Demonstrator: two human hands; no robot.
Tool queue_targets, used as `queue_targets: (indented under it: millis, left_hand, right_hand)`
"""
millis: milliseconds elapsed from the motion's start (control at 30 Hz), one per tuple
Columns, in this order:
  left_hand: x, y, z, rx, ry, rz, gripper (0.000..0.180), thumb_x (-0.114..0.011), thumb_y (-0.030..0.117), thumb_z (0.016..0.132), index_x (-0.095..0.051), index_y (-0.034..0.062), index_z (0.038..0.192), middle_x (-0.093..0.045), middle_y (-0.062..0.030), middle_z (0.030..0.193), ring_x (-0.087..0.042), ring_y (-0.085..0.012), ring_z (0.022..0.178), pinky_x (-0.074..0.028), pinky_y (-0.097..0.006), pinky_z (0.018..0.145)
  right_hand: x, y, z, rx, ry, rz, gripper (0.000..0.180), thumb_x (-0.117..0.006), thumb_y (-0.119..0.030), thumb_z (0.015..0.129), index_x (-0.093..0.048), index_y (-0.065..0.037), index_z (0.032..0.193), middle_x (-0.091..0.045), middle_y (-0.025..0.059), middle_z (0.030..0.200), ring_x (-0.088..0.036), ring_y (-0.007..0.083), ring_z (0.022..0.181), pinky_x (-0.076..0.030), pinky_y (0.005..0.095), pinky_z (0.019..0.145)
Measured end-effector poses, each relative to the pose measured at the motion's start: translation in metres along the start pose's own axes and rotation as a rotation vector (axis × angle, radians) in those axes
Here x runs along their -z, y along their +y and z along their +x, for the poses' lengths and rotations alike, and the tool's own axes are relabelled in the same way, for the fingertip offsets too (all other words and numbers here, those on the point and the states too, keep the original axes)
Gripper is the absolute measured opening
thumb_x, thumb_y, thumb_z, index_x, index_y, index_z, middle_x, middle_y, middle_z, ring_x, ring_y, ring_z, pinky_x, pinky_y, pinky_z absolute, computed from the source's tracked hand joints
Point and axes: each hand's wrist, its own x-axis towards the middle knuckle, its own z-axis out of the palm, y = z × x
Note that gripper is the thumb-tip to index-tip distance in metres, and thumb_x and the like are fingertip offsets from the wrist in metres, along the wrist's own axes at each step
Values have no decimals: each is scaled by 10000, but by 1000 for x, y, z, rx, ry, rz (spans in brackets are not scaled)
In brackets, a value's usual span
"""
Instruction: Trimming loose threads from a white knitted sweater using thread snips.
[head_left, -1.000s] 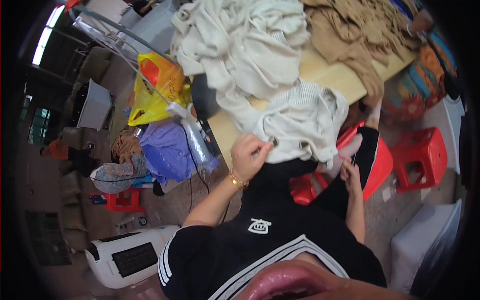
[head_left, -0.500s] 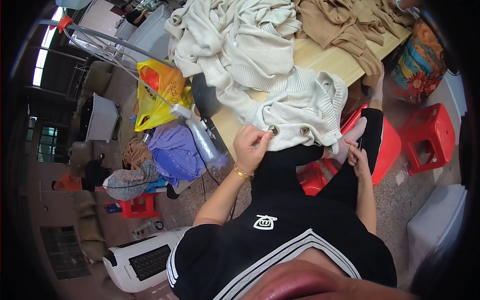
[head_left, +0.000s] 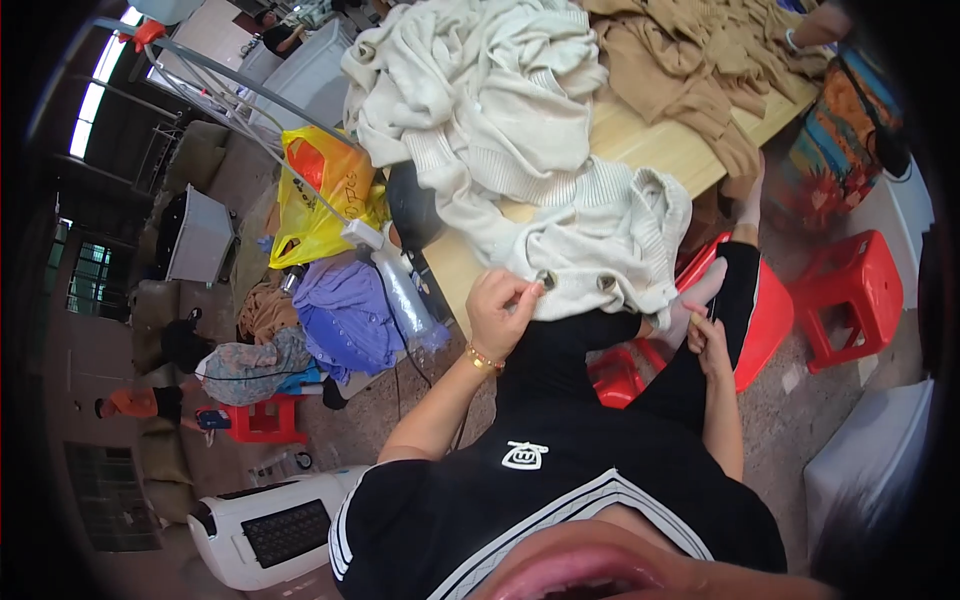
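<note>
A cream knit cardigan [head_left: 590, 245] hangs over the near edge of the table onto my lap, with dark round buttons [head_left: 606, 284] along its lower edge. My left hand [head_left: 503, 308] is closed in a pinch at that edge, its fingertips right beside one button. My right hand [head_left: 710, 345] is held apart to the right, above my dark-trousered leg, with thumb and fingers drawn together. Whatever it pinches, perhaps something thin, is too small to make out.
More cream knitwear [head_left: 480, 90] and brown knitwear [head_left: 680, 60] lie heaped on the wooden table [head_left: 640, 130]. At left are a yellow plastic bag [head_left: 310, 215] and a purple garment [head_left: 345, 310]. Red stools [head_left: 850, 300] stand at right. Another person's hand [head_left: 820, 25] shows at the far right.
My right hand has shifted slightly lower, while my left hand keeps its pinch beside the button. At the far right, another person's hand has come further into view. The whole view has tilted slightly.
</note>
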Motion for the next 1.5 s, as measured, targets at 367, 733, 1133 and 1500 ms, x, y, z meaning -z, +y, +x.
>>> queue_targets:
  millis: [367,733,1133,1500]
  left_hand:
    - [190,-1,279,-198,475,149,817,-694,311,849,-268,8,1476,-389,-200,1437,-460,-242,1225,-393,-361,997]
    - [151,-30,294,144,57,149,1131,-769,494,673,-179,10,1507,-178,-256,1541,-167,-338,1446,-185,-403,1155]
    - [136,-43,274,210,-336,376,788,-712,455,764,-479,1,1363,-403,-226,1439,-343,-330,1366,-264,-387,1127]
    - [113,-107,281,32,225,611,915,-744,387,750,-291,68,1478,-295,-243,1501,-291,-385,1389,-290,-411,1109]
  right_hand:
    - [-7,3,-14,9,13,53,330,-572,-196,927,-575,-10,1201,-400,-56,598,-292,23,420,-206,181,377]
    - [0,-1,-11,12,-15,71,324,-562,-192,943,-563,-11,1212,-409,-43,612,-302,21,431,-217,172,384]
    - [7,16,-7,-16,-44,149,340,-577,-220,935,-563,-32,1219,-396,-40,605,-294,38,430,-211,190,391]
    - [9,14,-1,-18,-58,154,280,-511,-217,977,-585,-34,1175,-404,-42,602,-305,41,438,-218,197,392]
